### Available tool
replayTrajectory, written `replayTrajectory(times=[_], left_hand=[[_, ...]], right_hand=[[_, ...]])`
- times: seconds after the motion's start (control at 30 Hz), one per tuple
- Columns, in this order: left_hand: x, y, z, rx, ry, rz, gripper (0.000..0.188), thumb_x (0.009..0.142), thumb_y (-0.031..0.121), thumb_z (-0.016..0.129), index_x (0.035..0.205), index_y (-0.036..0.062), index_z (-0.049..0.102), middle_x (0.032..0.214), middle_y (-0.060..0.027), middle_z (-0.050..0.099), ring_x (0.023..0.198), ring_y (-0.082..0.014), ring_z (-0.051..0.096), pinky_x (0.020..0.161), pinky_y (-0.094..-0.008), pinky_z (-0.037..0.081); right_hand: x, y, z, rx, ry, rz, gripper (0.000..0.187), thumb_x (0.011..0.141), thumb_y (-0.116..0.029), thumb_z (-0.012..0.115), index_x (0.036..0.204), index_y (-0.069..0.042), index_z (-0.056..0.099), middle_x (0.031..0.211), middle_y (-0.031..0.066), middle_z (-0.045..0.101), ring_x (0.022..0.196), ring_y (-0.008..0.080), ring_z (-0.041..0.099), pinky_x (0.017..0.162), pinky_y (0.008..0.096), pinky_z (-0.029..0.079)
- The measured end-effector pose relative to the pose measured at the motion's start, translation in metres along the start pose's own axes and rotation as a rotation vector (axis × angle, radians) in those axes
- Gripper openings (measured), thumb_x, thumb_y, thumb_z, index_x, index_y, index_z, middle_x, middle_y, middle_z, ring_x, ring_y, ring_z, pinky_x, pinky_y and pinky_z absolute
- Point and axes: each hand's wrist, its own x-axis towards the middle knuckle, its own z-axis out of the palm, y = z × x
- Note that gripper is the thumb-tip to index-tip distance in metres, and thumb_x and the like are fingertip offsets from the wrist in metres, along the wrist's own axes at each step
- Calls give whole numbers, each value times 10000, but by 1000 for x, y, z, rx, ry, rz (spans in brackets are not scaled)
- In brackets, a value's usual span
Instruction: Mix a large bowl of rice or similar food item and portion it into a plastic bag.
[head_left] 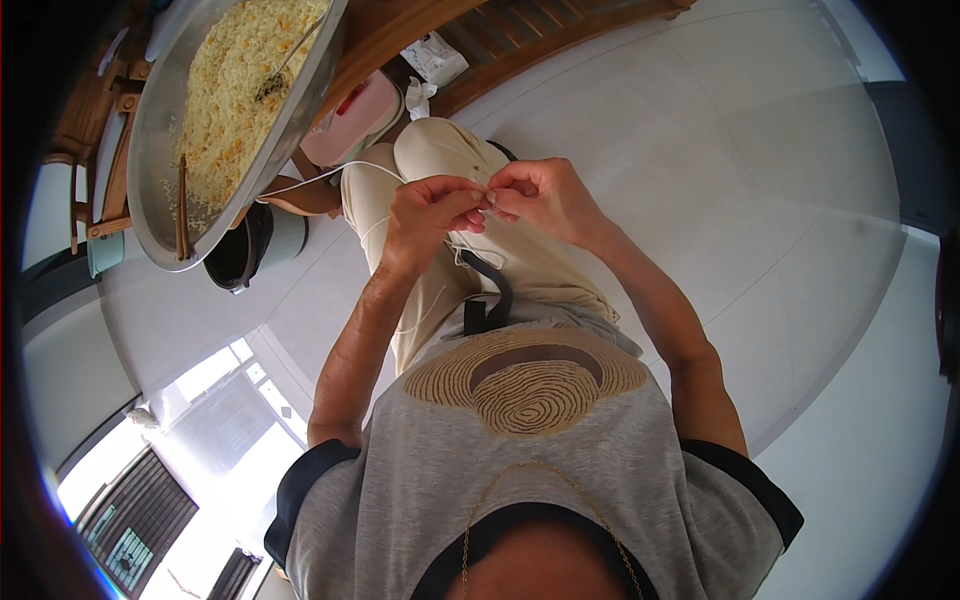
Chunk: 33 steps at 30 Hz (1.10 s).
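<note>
Above my lap, my left hand (434, 215) and my right hand (540, 200) meet at the fingertips, both closed in a pinch. A thin white string (365, 163) runs in from the table side and reaches my left hand. More loops of white string (480, 251) hang below the hands over my beige trousers (530, 265). What my right fingertips pinch is too small and covered to make out.
A large metal basin (157, 130) of yellowish rice grains, with a spoon and chopsticks (182, 215), sits on a wooden table at upper left. Below stand a dark-lined bin (245, 250) and a pink container (350, 135). A white packet (436, 58) lies by a wooden bench.
</note>
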Motion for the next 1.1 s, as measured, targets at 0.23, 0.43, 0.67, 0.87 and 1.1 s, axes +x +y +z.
replayTrajectory(times=[0.23,0.43,0.67,0.87,1.1], left_hand=[[-1,0,3,4,28,3,178,789,104,579,877,-51,595,758,-105,623,603,-130,589,603,-233,509],[-3,6,6,99,53,26,198,781,108,593,890,-58,598,748,-104,623,592,-123,588,580,-221,509],[0,0,3,134,76,26,164,775,79,572,845,-68,590,713,-104,615,558,-131,587,543,-223,510],[-3,4,8,114,87,1,153,777,77,556,817,-69,579,703,-115,610,554,-150,595,532,-231,513],[-4,12,10,44,72,26,170,790,92,547,840,-68,580,758,-123,614,607,-152,602,580,-253,523]], right_hand=[[0,-1,1,14,36,-17,124,748,-36,532,784,59,603,609,42,567,558,60,497,534,200,423],[1,7,3,19,38,-54,122,756,-58,570,797,51,607,627,57,587,569,64,516,556,206,436],[-1,7,6,-144,82,-158,111,744,-70,596,807,19,614,676,99,624,612,91,568,603,225,465],[-4,-3,7,-125,116,-77,110,732,-68,595,791,24,608,670,95,622,610,91,566,602,224,466],[-5,-13,1,-164,158,-143,126,745,-71,588,816,32,607,713,98,630,649,97,579,619,224,468]])
